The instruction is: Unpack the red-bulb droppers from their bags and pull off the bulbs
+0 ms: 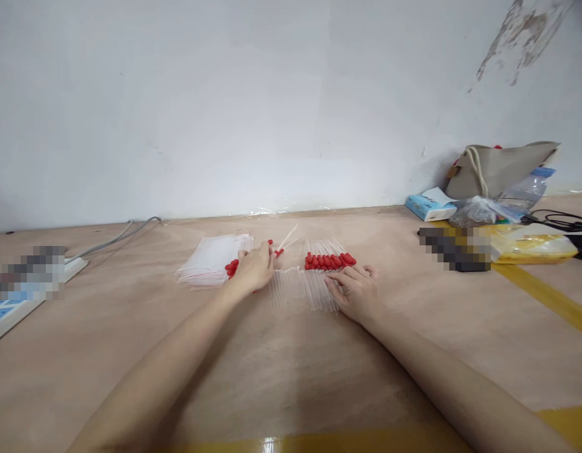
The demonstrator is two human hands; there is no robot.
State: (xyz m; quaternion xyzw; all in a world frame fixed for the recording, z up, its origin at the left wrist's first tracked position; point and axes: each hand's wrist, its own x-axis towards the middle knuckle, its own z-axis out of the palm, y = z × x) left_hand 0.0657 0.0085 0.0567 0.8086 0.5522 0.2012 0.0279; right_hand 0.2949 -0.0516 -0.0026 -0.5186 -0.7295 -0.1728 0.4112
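My left hand [257,267] is closed, its fingers bent down at a white stick with a red tip [280,252]; the exact grip is partly hidden. More red tips [231,269] show at the left side of this hand. Thin clear plastic tubes [295,290] lie side by side between my hands. Beyond their right end is a row of white sticks with red heads [326,260], heads toward me. My right hand [357,288] rests at the right edge of the tubes, thumb and fingers apart, near the red heads. A stack of clear flat bags [208,259] lies left of my left hand.
A white power strip [31,308] with a grey cable [116,239] lies at the left. At the right are a blue tissue pack [430,206], a grey bag [508,168], a yellow pack [531,245] and a dark object [470,265]. A wall rises behind.
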